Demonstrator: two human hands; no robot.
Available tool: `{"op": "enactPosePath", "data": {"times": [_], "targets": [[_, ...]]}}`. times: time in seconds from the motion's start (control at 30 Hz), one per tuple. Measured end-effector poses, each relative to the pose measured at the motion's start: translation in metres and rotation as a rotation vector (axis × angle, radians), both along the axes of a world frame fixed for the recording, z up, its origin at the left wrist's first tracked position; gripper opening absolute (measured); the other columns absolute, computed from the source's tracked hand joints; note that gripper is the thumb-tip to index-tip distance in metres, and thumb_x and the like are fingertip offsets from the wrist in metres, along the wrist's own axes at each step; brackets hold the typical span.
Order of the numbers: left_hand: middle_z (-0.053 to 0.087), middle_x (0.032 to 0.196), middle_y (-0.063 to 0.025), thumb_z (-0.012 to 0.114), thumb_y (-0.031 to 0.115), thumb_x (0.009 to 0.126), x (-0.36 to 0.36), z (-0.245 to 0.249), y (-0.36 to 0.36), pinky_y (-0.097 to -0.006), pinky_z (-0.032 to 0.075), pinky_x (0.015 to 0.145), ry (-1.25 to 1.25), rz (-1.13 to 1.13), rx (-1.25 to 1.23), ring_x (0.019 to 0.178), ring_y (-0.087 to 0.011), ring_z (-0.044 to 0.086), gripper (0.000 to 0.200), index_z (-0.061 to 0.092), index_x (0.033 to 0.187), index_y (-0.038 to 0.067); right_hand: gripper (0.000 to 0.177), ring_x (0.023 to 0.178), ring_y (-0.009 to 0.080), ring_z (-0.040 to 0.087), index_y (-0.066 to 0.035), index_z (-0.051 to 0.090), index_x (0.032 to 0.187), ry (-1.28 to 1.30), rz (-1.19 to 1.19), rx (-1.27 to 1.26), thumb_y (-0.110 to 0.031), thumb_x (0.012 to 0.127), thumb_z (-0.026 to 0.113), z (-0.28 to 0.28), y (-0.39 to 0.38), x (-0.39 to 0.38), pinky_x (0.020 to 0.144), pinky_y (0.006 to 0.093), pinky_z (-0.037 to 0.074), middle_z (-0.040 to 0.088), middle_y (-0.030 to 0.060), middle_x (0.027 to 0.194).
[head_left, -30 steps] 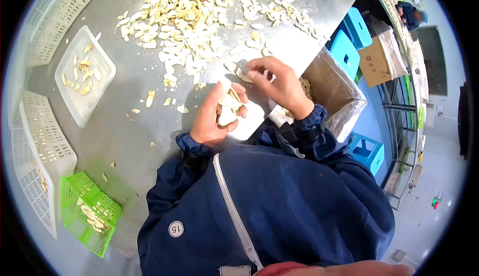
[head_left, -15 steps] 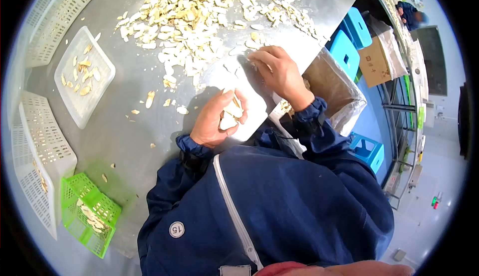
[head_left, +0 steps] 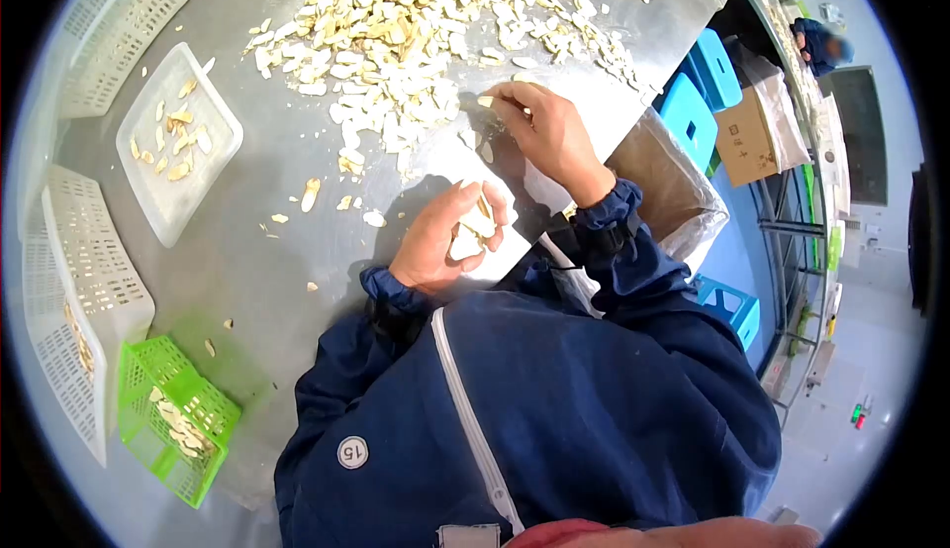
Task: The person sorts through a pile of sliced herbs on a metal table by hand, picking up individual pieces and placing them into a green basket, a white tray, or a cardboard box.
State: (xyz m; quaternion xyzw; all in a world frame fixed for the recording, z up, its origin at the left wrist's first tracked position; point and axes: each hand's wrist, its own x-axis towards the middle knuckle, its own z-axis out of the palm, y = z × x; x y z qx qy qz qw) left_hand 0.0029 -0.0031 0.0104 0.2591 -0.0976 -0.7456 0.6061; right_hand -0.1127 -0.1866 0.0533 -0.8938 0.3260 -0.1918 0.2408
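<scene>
My left hand (head_left: 440, 236) is curled around a small bunch of pale dried slices (head_left: 473, 231), held low over the table near my jacket. Ahead and to the right, my right hand (head_left: 554, 137) is closed in a pinch, with a small pale slice (head_left: 486, 101) at its fingertips. It hovers by the near right edge of a wide pile of the same cream and tan slices (head_left: 396, 43). Some loose slices lie on the metal between the pile and my left hand.
A shallow white tray (head_left: 203, 192) with some slices lies left on the metal table (head_left: 287, 340). White perforated baskets (head_left: 104, 261) and a green basket (head_left: 153, 350) line the left edge. On the right stand a lined bin (head_left: 683, 187), blue stools (head_left: 688, 122) and a carton (head_left: 747, 137). Another person (head_left: 816, 43) is far off.
My right hand has shifted slightly left, its fingers drawn into a pinch with a pale slice showing at the tips. My left hand still holds its slices, slightly further right in view.
</scene>
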Motion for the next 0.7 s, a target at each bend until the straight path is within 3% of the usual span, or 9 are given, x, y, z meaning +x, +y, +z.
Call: {"op": "enactPosePath", "data": {"times": [0.07,0.17,0.27,0.33,0.4,0.5,0.6,0.7], "targets": [[0.063,0.084,-0.0081,0.046,0.046,0.11,-0.003,0.005,-0.001,-0.0205,0.037,0.041,-0.021,0.029,0.041,0.064,-0.0105,0.058,0.043,0.062,0.106,0.006,0.024,0.097,0.037,0.071,-0.01,0.075,0.116,-0.017,0.01,0.098,-0.015,0.095,0.066,0.001,0.0,0.005,0.083,0.044,0.057,0.074,0.0155,0.103],[0.062,0.077,-0.0097,0.045,0.047,0.111,0.001,0.005,0.0,-0.0207,0.038,0.042,-0.041,-0.009,0.012,0.057,-0.0104,0.054,0.046,0.062,0.105,0.004,0.031,0.107,0.037,0.069,-0.011,0.074,0.122,0.092,0.045,-0.123,-0.012,0.093,0.066,-0.009,-0.007,0.0,0.088,0.0434,0.057,0.073,0.0146,0.114],[0.063,0.076,-0.0115,0.044,0.047,0.111,0.007,0.004,0.001,-0.0214,0.04,0.043,-0.045,-0.128,-0.102,0.052,-0.0107,0.052,0.047,0.062,0.106,0.003,0.034,0.109,0.0358,0.068,-0.012,0.073,0.125,-0.126,0.247,-0.25,-0.008,0.092,0.069,-0.021,-0.005,0.013,0.092,0.0433,0.057,0.071,0.0132,0.124],[0.063,0.076,-0.0122,0.044,0.046,0.111,0.007,0.004,0.002,-0.0219,0.04,0.043,-0.055,-0.192,-0.164,0.05,-0.011,0.051,0.047,0.061,0.106,0.002,0.036,0.123,0.0353,0.064,-0.017,0.072,0.128,-0.072,0.372,-0.256,-0.013,0.092,0.072,-0.008,0.014,0.032,0.103,0.0451,0.053,0.066,0.0103,0.136],[0.064,0.075,-0.0125,0.044,0.045,0.111,0.006,0.004,0.004,-0.0223,0.041,0.043,-0.074,-0.215,-0.206,0.049,-0.0111,0.05,0.047,0.061,0.107,0.002,0.034,0.126,0.0348,0.062,-0.018,0.072,0.128,-0.07,0.454,-0.342,-0.016,0.094,0.07,-0.014,0.02,0.045,0.107,0.0452,0.049,0.066,0.01,0.136],[0.063,0.081,-0.0124,0.044,0.041,0.111,0.007,0.004,0.004,-0.0225,0.041,0.043,-0.081,-0.224,-0.213,0.052,-0.0113,0.052,0.044,0.06,0.105,0.001,0.032,0.128,0.034,0.06,-0.018,0.073,0.126,0.02,0.383,-0.355,-0.016,0.094,0.069,-0.022,0.012,0.05,0.109,0.0447,0.048,0.068,0.0091,0.133],[0.064,0.083,-0.0116,0.043,0.039,0.112,0.009,0.0,0.004,-0.0225,0.041,0.045,-0.091,-0.256,-0.266,0.054,-0.0111,0.054,0.042,0.061,0.106,0.002,0.032,0.126,0.0332,0.061,-0.017,0.075,0.122,0.06,0.354,-0.394,-0.013,0.091,0.07,-0.017,0.001,0.051,0.105,0.044,0.05,0.069,0.0071,0.133],[0.067,0.078,-0.0101,0.042,0.041,0.113,0.007,-0.002,0.003,-0.0224,0.042,0.047,-0.094,-0.257,-0.309,0.053,-0.0099,0.054,0.042,0.062,0.108,0.003,0.033,0.12,0.03,0.063,-0.017,0.077,0.118,0.0,0.56,-0.337,-0.015,0.085,0.073,-0.011,0.006,0.07,0.1,0.0405,0.053,0.07,0.0052,0.127]]}}
